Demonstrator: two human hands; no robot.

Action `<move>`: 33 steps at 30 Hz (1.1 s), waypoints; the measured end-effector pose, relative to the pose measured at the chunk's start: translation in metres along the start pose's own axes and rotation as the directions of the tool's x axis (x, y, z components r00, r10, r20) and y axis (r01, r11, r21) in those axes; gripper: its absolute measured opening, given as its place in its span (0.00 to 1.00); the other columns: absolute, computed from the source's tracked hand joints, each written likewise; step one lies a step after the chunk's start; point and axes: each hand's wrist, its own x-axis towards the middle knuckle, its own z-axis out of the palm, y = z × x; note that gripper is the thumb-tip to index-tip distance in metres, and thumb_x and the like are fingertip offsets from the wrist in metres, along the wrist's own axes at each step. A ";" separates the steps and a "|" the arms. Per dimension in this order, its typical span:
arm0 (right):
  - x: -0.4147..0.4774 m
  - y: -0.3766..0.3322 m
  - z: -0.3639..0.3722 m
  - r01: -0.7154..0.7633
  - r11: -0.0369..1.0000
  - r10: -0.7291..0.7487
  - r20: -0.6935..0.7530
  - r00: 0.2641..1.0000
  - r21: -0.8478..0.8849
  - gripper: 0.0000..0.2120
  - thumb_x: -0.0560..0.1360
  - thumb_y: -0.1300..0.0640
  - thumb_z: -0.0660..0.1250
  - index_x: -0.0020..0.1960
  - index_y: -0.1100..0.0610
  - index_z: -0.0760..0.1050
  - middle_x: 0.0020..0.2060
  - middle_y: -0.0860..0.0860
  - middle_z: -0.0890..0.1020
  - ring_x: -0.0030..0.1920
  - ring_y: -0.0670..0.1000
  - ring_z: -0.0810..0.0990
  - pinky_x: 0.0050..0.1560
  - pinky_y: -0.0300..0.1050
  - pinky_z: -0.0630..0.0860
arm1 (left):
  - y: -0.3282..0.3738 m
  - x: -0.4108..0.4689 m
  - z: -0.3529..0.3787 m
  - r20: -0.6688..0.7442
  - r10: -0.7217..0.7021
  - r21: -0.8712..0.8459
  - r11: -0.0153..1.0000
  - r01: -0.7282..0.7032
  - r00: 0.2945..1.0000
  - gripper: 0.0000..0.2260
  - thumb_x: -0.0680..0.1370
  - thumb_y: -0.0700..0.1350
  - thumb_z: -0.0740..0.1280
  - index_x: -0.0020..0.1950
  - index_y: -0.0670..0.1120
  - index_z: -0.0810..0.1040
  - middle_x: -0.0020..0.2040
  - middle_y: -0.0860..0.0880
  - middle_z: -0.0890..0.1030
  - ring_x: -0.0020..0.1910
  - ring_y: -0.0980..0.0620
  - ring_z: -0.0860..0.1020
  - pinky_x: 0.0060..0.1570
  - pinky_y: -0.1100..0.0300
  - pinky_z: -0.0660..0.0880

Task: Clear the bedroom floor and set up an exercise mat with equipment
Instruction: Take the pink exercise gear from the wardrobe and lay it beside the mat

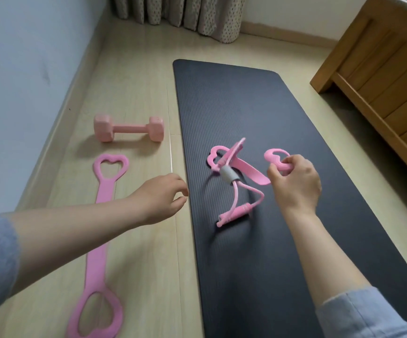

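Observation:
A dark grey exercise mat lies unrolled on the pale wood floor. My right hand grips the heart-shaped handle of a pink resistance band, lifted over the mat. A pink tube exerciser with a grey sleeve is tangled with that band and hangs just above the mat. My left hand hovers at the mat's left edge, fingers loosely curled, holding nothing. On the floor to the left lie a second pink band with heart handles and a pink dumbbell.
A blue-white wall with a skirting board runs along the left. Patterned curtains hang at the far end. A wooden bed frame stands to the right of the mat, with a strip of floor between them.

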 end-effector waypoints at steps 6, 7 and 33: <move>0.000 -0.024 -0.017 0.217 0.938 -0.115 -0.348 0.930 0.271 0.11 0.74 0.52 0.67 0.50 0.60 0.75 0.45 0.50 0.75 0.47 0.58 0.76 0.45 0.54 0.75 | 0.002 0.005 -0.007 -0.049 0.004 -0.036 0.999 -0.005 0.999 0.11 0.79 0.49 0.62 0.57 0.48 0.77 0.57 0.52 0.77 0.58 0.52 0.74 0.59 0.54 0.71; 0.002 -0.030 -0.021 0.246 0.921 -0.113 -0.397 0.911 0.301 0.11 0.75 0.52 0.66 0.51 0.60 0.75 0.46 0.48 0.73 0.47 0.57 0.76 0.43 0.53 0.77 | 0.003 0.006 -0.008 -0.060 0.005 -0.044 0.999 -0.008 0.998 0.11 0.79 0.50 0.62 0.57 0.48 0.77 0.57 0.52 0.77 0.58 0.52 0.74 0.58 0.54 0.71; 0.003 -0.155 -0.100 0.085 0.336 -0.176 -0.026 0.984 0.938 0.17 0.82 0.51 0.59 0.36 0.56 0.74 0.29 0.52 0.72 0.26 0.47 0.69 0.26 0.35 0.65 | 0.055 0.011 -0.051 -0.192 0.028 -0.684 0.713 -0.154 0.981 0.34 0.69 0.56 0.72 0.72 0.52 0.67 0.66 0.57 0.74 0.64 0.63 0.72 0.58 0.58 0.77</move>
